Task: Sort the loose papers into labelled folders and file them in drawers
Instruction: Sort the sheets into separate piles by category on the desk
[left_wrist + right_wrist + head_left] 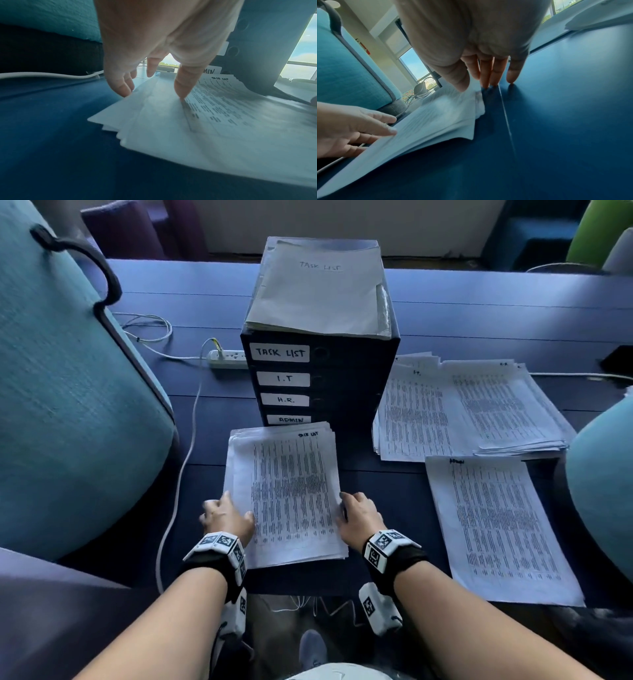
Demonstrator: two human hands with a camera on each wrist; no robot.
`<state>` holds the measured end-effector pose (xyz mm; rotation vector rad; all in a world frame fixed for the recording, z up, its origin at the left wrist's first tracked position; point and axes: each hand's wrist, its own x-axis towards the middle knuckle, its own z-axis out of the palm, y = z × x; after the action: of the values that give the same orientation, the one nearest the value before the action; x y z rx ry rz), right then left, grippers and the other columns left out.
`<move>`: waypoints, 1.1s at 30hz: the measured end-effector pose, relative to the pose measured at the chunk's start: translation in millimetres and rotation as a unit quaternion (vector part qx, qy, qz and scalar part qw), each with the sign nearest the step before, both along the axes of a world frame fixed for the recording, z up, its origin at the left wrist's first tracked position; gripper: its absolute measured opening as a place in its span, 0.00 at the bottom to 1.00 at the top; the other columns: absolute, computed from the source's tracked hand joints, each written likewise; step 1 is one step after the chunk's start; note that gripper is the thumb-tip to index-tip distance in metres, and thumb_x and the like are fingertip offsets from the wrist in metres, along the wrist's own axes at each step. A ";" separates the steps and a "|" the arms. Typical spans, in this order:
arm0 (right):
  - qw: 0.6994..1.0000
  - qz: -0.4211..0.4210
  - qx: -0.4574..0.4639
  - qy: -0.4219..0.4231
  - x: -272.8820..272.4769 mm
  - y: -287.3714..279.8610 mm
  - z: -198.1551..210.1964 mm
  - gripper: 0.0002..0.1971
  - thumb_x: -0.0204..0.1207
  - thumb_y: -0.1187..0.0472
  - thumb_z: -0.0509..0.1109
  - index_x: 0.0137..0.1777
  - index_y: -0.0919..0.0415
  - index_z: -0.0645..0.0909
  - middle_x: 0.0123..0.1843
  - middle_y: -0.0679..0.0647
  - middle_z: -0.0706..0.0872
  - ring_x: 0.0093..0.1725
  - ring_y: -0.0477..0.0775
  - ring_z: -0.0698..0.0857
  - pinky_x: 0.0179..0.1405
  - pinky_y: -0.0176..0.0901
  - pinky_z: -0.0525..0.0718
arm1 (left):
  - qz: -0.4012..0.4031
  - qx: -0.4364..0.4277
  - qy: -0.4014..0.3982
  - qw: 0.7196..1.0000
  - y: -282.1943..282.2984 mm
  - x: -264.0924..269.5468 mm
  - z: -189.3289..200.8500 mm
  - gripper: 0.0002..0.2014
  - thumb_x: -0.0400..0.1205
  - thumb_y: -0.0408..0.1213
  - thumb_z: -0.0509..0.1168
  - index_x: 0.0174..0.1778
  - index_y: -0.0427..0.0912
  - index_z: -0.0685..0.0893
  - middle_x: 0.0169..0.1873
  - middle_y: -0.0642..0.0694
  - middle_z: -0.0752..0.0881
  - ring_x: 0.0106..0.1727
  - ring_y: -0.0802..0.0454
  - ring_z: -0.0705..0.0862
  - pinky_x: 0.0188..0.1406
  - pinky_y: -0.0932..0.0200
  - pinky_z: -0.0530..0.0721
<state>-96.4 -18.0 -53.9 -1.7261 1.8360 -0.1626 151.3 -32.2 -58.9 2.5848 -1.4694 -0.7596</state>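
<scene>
While sorting looks mostly done, filing hasn't started: head view shows the Task List stack near the drawer unit, left hand and right hand on its side edges. Task List folder lies on top of the unit, other piles and the Admin pile at right, drawers closed. Left wrist: fingers spread, straight, tips touching the stack's edge. Right wrist: fingers straight, close together, tips on the table beside the stack, thumb on the paper.
</scene>
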 end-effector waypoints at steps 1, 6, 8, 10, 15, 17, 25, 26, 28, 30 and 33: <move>1.000 -0.003 -0.005 0.005 -2.6 0.6 -0.6 0.25 0.83 0.53 0.60 0.80 0.56 0.65 0.72 0.56 0.71 0.70 0.60 0.71 0.68 0.53 0.74 | 0.016 -0.005 0.017 1.000 -1.1 -1.2 1.5 0.34 0.77 0.41 0.71 0.78 0.42 0.66 0.75 0.34 0.62 0.72 0.32 0.68 0.71 0.48 0.70; 0.998 -0.004 0.036 -0.044 -4.2 -3.1 3.9 0.31 0.81 0.57 0.65 0.81 0.60 0.58 0.76 0.60 0.67 0.74 0.60 0.68 0.72 0.49 0.71 | 0.009 0.054 0.050 0.997 -8.0 -13.3 5.9 0.40 0.69 0.34 0.77 0.76 0.41 0.65 0.69 0.36 0.69 0.67 0.37 0.76 0.68 0.50 0.77; 0.998 -0.006 0.042 -0.037 -6.3 -4.8 5.8 0.29 0.80 0.58 0.65 0.78 0.62 0.62 0.71 0.62 0.71 0.70 0.63 0.71 0.70 0.50 0.73 | -0.008 0.079 0.045 0.996 -6.2 -22.9 6.1 0.34 0.67 0.35 0.78 0.68 0.39 0.70 0.66 0.36 0.72 0.64 0.37 0.78 0.64 0.50 0.81; 0.998 -0.036 0.040 -0.038 -13.7 -5.9 4.7 0.18 0.78 0.59 0.65 0.66 0.61 0.70 0.62 0.61 0.74 0.60 0.61 0.76 0.63 0.48 0.77 | -0.012 0.096 0.036 0.995 -1.4 -32.1 7.0 0.35 0.67 0.36 0.78 0.68 0.39 0.71 0.67 0.36 0.70 0.66 0.37 0.76 0.64 0.50 0.80; 0.990 -0.090 0.099 -0.035 -36.4 -3.3 -0.4 0.14 0.76 0.54 0.66 0.58 0.61 0.77 0.58 0.58 0.78 0.53 0.57 0.82 0.57 0.47 0.83 | -0.013 0.085 0.063 0.994 4.8 -51.5 13.3 0.32 0.70 0.31 0.74 0.70 0.39 0.70 0.69 0.39 0.63 0.66 0.38 0.75 0.64 0.52 0.77; 0.988 -0.108 0.106 -0.028 -40.7 2.4 -4.1 0.19 0.75 0.55 0.66 0.65 0.59 0.75 0.62 0.59 0.76 0.59 0.60 0.81 0.63 0.52 0.81 | -0.009 0.077 0.107 0.991 2.0 -59.0 12.2 0.30 0.71 0.31 0.72 0.69 0.38 0.70 0.66 0.38 0.70 0.61 0.40 0.79 0.60 0.53 0.80; 0.982 -0.158 0.082 -0.058 -74.7 6.1 2.1 0.28 0.74 0.58 0.72 0.72 0.61 0.69 0.68 0.60 0.71 0.64 0.59 0.78 0.67 0.44 0.77 | -0.024 -0.048 0.295 0.954 3.9 -80.3 15.6 0.17 0.76 0.32 0.70 0.61 0.44 0.81 0.52 0.44 0.88 0.49 0.46 0.87 0.55 0.52 0.86; 0.978 -0.170 0.061 -0.106 -81.7 3.0 8.0 0.30 0.74 0.59 0.73 0.74 0.62 0.67 0.68 0.60 0.74 0.64 0.58 0.79 0.64 0.42 0.78 | -0.016 -0.053 0.333 0.941 2.9 -80.2 19.3 0.21 0.75 0.32 0.72 0.64 0.45 0.81 0.54 0.45 0.88 0.52 0.46 0.88 0.60 0.49 0.85; 0.945 -0.211 0.023 -0.250 -92.4 -2.8 24.0 0.31 0.74 0.63 0.74 0.75 0.61 0.65 0.66 0.60 0.79 0.62 0.57 0.82 0.60 0.44 0.82 | -0.012 -0.081 0.395 0.915 1.0 -81.8 34.9 0.18 0.76 0.29 0.73 0.59 0.49 0.83 0.51 0.45 0.89 0.52 0.46 0.88 0.61 0.44 0.85; 0.898 -0.255 -0.021 -0.357 -97.1 -8.8 46.2 0.24 0.76 0.66 0.73 0.68 0.57 0.69 0.59 0.56 0.84 0.60 0.60 0.84 0.58 0.49 0.83 | -0.016 -0.117 0.438 0.891 -1.9 -88.1 57.3 0.17 0.78 0.23 0.70 0.51 0.52 0.83 0.48 0.47 0.90 0.50 0.45 0.88 0.58 0.43 0.86; 0.873 -0.273 -0.145 -0.376 -95.9 -19.5 85.5 0.12 0.77 0.67 0.71 0.52 0.51 0.73 0.48 0.50 0.85 0.52 0.59 0.86 0.51 0.48 0.86 | -0.032 -0.183 0.481 0.857 -11.1 -103.5 93.4 0.18 0.81 0.25 0.67 0.49 0.58 0.80 0.45 0.50 0.90 0.47 0.50 0.88 0.53 0.45 0.87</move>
<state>-192.3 -37.4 31.6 -1.0074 1.6578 -1.2119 47.8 -43.3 34.5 1.4633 -1.1726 -1.3373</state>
